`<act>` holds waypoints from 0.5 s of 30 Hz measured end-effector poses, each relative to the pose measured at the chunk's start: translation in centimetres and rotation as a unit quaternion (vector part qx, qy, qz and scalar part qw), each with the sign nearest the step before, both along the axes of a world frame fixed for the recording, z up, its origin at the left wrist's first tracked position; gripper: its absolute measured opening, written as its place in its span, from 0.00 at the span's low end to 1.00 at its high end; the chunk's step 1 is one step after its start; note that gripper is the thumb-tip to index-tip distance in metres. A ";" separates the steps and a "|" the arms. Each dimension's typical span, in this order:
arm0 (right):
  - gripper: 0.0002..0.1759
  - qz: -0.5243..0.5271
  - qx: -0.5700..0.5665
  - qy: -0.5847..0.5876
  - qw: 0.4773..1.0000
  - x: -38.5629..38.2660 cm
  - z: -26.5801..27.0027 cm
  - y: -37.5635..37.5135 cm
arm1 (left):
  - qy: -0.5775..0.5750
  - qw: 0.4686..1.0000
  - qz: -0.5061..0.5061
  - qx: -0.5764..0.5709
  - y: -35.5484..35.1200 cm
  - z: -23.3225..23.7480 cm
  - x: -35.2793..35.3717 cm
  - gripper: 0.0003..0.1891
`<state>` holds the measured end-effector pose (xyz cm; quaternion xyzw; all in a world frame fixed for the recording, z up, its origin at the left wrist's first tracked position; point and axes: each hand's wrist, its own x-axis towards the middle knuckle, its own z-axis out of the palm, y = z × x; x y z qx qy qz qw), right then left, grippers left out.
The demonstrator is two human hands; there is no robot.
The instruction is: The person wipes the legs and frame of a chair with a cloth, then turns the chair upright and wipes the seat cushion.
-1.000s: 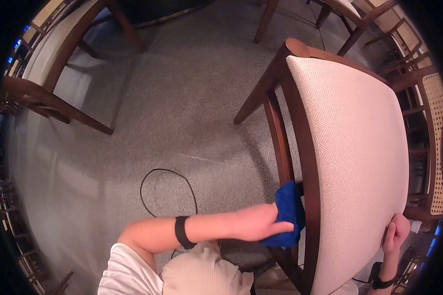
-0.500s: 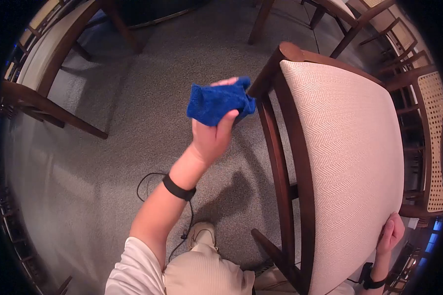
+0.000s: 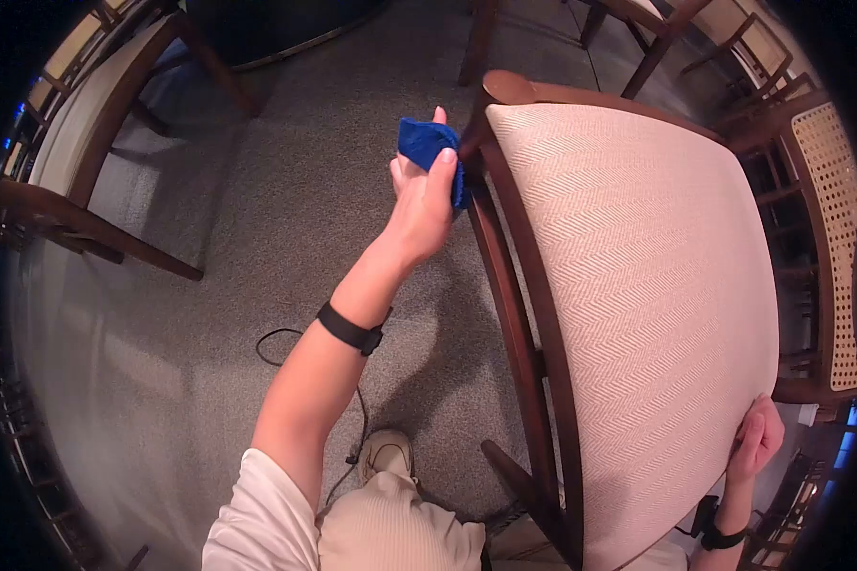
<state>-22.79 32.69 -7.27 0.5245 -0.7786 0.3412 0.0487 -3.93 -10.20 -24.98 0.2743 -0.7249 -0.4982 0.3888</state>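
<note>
A blue cloth [image 3: 427,143] is held in my left hand [image 3: 423,195], thumb over it and one finger stretched up past it. The cloth touches or nearly touches the dark wooden frame of a chair [image 3: 516,228], near its rounded upper corner. Pale herringbone upholstery [image 3: 657,285] covers the chair's broad cushion on the right. At the cushion's lower right edge, my right hand [image 3: 758,438] grips the chair with curled fingers; some fingertips are hidden behind the edge.
Another chair [image 3: 90,124] stands at the upper left, its leg reaching over the carpet [image 3: 286,190]. A chair with a cane panel [image 3: 833,238] is at the right. A black cable [image 3: 364,419] lies near my shoe [image 3: 388,455].
My left hand has moved slightly up with the cloth, which is now bunched against or close to the frame. The chair appears further left in view. My right hand keeps its hold.
</note>
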 end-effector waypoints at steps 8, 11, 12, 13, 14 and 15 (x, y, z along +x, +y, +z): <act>0.23 -0.001 -0.011 -0.002 1.000 -0.1 -0.1 -0.1 | 0.352 0.843 -0.097 0.395 2.0 3.8 6.8 0.30; 0.22 0.006 -0.022 -0.010 1.000 0.1 -0.2 -0.3 | 0.406 0.813 -0.101 0.405 2.6 4.2 9.5 0.26; 0.22 0.004 -0.025 -0.015 1.000 0.2 -0.1 -0.4 | 0.464 0.762 -0.178 0.415 2.3 3.5 10.6 0.26; 0.22 0.002 -0.025 -0.018 1.000 0.2 0.0 -0.2 | 0.517 0.701 -0.253 0.421 2.2 2.8 11.7 0.25; 0.22 0.005 0.000 -0.014 1.000 0.0 0.1 0.1 | 0.536 0.677 -0.255 0.436 2.2 2.5 12.3 0.25; 0.22 0.007 0.024 -0.009 1.000 -0.1 0.3 0.3 | 0.535 0.676 -0.256 0.437 2.4 2.5 12.7 0.25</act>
